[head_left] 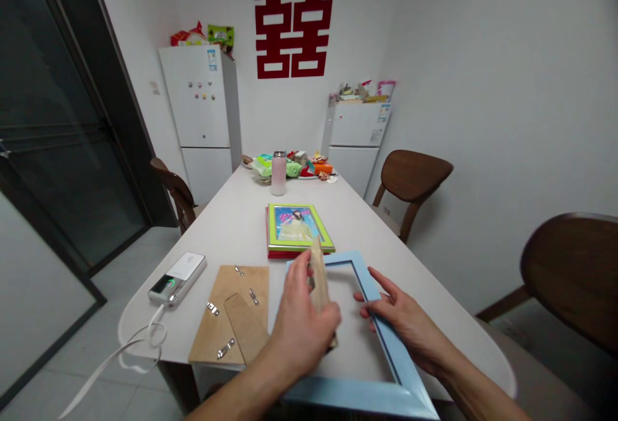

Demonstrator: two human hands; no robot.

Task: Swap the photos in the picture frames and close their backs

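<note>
- Head view: one left hand (pixel 305 321) grasps one tan piece (pixel 319 279), blurred; one right hand (pixel 403 321) grips one blue frame (pixel 398 360) at the counter's (pixel 226 215) near edge.
- One brown board (pixel 219 327), four metal clips (pixel 212 308), near edge, left.
- One power bank (pixel 178 277), left edge.

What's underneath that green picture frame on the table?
Something red lies under the green frame; its edge shows along the left and near sides. The rest is covered, so its top and whether it's one piece or several can't be seen.
</note>
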